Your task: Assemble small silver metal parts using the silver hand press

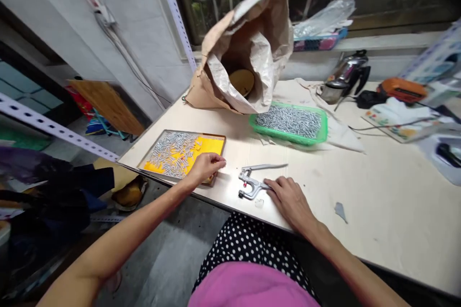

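Plainly, the pale tabletop [378, 211] is the largest thing here. On its far side a brown paper sack [264, 60] leans with its mouth open, a round yellowish shape inside. Nearer the edge lies a shallow tray [212, 146] with a yellow base, many small metal pieces [171, 148] scattered over its left and middle parts. In front of the sack's right side sits a green tub [284, 138], filled with a heap of similar bits. Silver pliers [256, 186] lie between the two hands, handles apart, their head toward the tray and a red part showing near it. The right hand [290, 196] rests on the tabletop, its fingers bent and closed over the lower handle. The left hand [205, 168] hovers over the tray's right end, fingertips drawn together just past the rim; whether they pinch anything, I cannot tell. Smallest are a grey scrap [340, 212], right of the right hand, and a clear fragment [259, 203] just beside the pliers.
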Motion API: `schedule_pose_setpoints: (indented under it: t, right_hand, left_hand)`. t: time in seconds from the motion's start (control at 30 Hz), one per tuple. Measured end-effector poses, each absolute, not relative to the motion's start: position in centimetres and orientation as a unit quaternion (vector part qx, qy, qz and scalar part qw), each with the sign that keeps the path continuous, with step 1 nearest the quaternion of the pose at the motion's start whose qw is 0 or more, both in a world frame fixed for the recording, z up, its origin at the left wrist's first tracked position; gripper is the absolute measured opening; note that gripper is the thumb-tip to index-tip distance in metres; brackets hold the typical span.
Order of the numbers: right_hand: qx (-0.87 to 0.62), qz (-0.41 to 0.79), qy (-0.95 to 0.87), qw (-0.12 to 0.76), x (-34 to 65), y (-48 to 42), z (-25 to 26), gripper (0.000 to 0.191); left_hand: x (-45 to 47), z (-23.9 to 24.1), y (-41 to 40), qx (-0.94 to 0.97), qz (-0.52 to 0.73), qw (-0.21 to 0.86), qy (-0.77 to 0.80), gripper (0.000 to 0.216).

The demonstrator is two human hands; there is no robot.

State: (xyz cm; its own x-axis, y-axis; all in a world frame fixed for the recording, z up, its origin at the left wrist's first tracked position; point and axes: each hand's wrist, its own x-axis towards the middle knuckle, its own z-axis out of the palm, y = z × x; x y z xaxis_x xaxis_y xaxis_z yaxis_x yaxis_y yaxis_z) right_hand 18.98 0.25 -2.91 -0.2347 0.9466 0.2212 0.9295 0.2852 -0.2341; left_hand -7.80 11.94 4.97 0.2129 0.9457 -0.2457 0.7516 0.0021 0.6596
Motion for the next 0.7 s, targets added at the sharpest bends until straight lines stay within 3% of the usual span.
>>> schedule_pose_setpoints:
  t: [0.1,0.27,0.7]
  right_hand:
    - [-0.613,0.049,-0.779,0.124,18.8,0.7,-2.4,0.022]
    - [-0.624,0.051,-0.773,0.101,18.7,0.8,-2.3,0.022]
    - [-0.626,0.047,-0.767,0.137,18.9,0.5,-2.9,0.021]
  left_hand:
    - [-4.9,4.2,8.6,0.648,0.129,0.465,0.589,0.021]
    - [-2.4,1.9,6.9,0.618,0.110,0.496,0.600,0.019]
    - [-2.1,1.6,7.6,0.657,0.034,0.429,0.619,0.024]
